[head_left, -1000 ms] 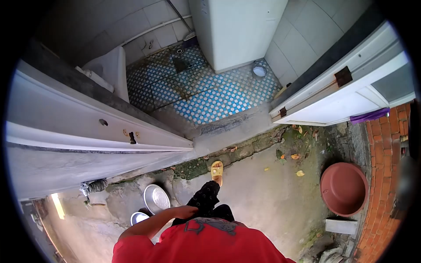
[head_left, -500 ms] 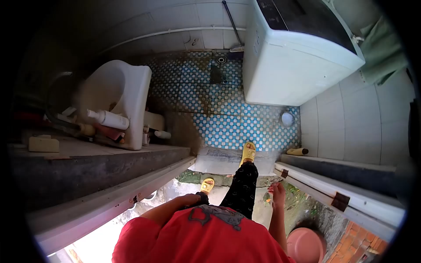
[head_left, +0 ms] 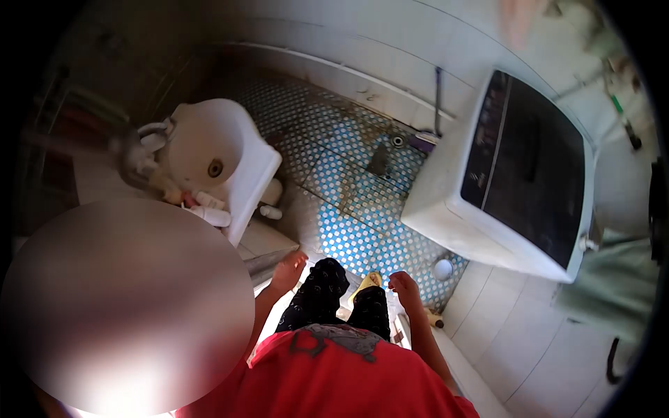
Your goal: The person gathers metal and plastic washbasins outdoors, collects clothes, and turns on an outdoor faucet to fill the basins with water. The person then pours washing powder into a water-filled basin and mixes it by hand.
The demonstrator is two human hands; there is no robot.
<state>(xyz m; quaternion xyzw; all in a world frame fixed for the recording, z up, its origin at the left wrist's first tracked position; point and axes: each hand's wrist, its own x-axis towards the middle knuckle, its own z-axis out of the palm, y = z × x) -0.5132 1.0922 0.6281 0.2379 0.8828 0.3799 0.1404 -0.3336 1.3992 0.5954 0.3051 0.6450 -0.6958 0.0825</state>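
Note:
My left hand (head_left: 287, 272) is beside my left thigh, its fingers loosely apart with nothing in them. On the other side, my right hand (head_left: 405, 287) hangs by the right thigh, fingers loosely bent and slightly apart, also without any object. Between them are my black patterned trousers (head_left: 320, 289) and one yellow slipper (head_left: 373, 280) on the doorway floor. A white washbasin (head_left: 237, 157) with bottles (head_left: 210, 214) on its edge is at the left. At the right is a white washing machine (head_left: 481, 226) with a dark lid (head_left: 533, 167). Neither hand touches these.
Blue and white tiles (head_left: 348, 233) cover the floor, with a round drain (head_left: 397, 141) near the back wall. A long-handled tool (head_left: 437, 104) leans there. A small white bowl (head_left: 442, 269) is by the machine; green cloth (head_left: 613, 282) hangs at the right. A blurred patch hides the lower left.
The view has moved from outside the doorway into the tiled room and turned. The washbasin and machine are nearer, and both hands now show in front of my body.

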